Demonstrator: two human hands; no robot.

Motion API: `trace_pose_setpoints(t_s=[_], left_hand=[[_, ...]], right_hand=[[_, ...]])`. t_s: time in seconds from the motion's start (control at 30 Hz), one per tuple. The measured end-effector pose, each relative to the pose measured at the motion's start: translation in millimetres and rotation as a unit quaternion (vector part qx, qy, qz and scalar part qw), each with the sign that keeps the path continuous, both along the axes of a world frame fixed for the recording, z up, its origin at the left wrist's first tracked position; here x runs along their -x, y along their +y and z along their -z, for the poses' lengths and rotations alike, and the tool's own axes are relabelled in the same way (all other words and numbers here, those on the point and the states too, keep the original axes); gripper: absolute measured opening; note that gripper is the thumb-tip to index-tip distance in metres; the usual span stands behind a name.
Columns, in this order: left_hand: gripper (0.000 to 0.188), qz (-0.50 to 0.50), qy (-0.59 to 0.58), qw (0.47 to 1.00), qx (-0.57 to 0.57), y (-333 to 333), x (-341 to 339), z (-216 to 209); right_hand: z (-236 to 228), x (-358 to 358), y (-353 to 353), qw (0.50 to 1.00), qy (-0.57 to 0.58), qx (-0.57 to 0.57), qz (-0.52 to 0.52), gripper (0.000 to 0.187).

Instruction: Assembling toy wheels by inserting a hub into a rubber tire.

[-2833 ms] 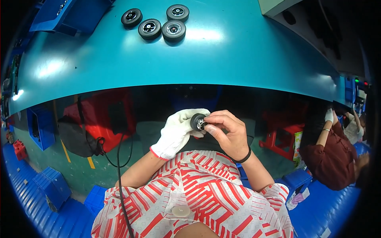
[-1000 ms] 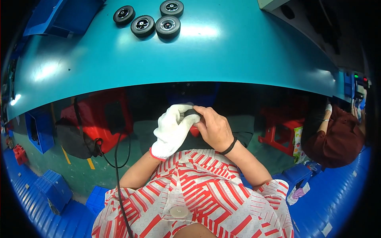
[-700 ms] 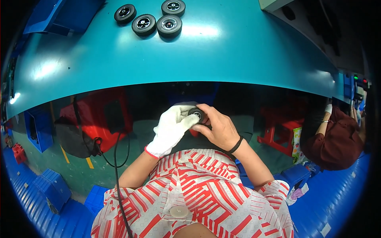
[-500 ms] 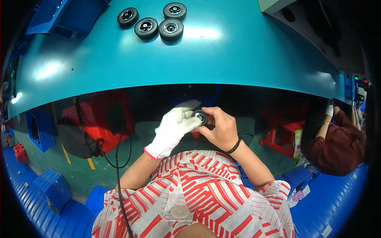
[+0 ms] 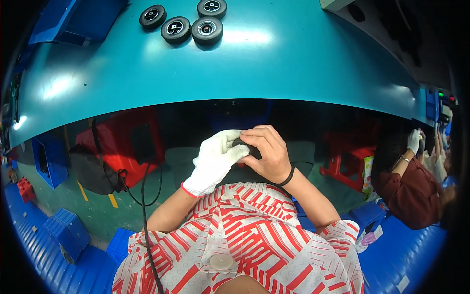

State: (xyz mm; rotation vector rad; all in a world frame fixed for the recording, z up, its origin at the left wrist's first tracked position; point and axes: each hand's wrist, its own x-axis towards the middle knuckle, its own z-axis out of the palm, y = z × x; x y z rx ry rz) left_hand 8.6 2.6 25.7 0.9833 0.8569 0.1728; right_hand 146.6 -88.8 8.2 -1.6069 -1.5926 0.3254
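Head view | left hand (image 5: 215, 159), right hand (image 5: 267, 154) clasp small black wheel (image 5: 243, 144) | four wheels (image 5: 183, 22) on teal table (image 5: 274, 63)

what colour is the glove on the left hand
White with a red cuff edge, on the left hand; clearest in the head view.

No packages, labels, signs, screens visible.

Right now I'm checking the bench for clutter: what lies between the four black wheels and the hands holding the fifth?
In the head view, only bare teal tabletop lies between the four wheels and the table's near edge; the gloved left hand and bare right hand hold the small black wheel below it.
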Motion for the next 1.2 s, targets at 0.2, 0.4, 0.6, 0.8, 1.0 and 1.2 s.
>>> trace_pose_setpoints(t_s=[0.2, 0.4, 0.6, 0.8, 1.0, 1.2], left_hand=[[0.046, 0.106, 0.077, 0.987, -0.089, 12, 4, 7], [0.053, 0.087, 0.007, 0.995, -0.048, 12, 2, 1], [0.053, -0.037, -0.024, 0.999, -0.021, -7, -2, 1], [0.051, 0.012, -0.01, 0.999, -0.048, -1, 0, 11], [0.052, 0.023, -0.046, 0.998, 0.039, 11, 4, 12], [0.052, -0.084, -0.05, 0.99, 0.103, -3, 1, 16]], right_hand=[[-9, 6, -1, 0.997, 0.025, 0.056, 0.04, 0.048], [-5, -1, -2, 0.99, 0.084, 0.108, -0.015, 0.047], [1, 8, -3, 0.997, 0.04, 0.05, 0.043, 0.043], [1, 10, -5, 0.995, 0.05, 0.068, 0.058, 0.044], [-7, 1, -5, 0.985, 0.121, 0.124, 0.019, 0.047], [-5, 4, -10, 0.965, 0.163, 0.152, 0.138, 0.047]])
